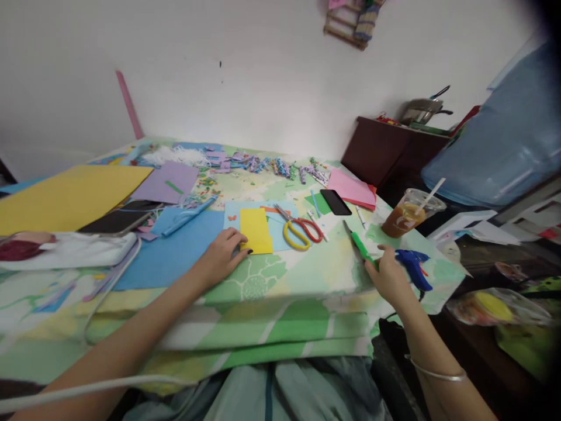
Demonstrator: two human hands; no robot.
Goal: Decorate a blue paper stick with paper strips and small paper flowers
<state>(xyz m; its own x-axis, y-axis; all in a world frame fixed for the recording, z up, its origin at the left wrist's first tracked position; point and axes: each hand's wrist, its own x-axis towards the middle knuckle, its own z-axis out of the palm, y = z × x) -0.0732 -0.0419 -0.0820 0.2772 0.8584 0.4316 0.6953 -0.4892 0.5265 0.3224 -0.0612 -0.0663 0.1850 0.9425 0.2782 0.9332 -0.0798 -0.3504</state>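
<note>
At yellow paper (pixel 258 231), left hand (pixel 225 251) curled, grip unclear; right hand (pixel 388 278) clasping green tool (pixel 360 247).

Dim, soft light greys the wall (pixel 272 99), with blur and black vignetting at right.

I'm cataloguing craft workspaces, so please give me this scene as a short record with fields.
left hand: touching yellow paper
right hand: holding green-handled tool; tip type unclear
between hands: scissors with yellow and red handles
beside right hand: blue glue gun
farther right: iced drink with straw
surface: patterned green tablecloth
</note>
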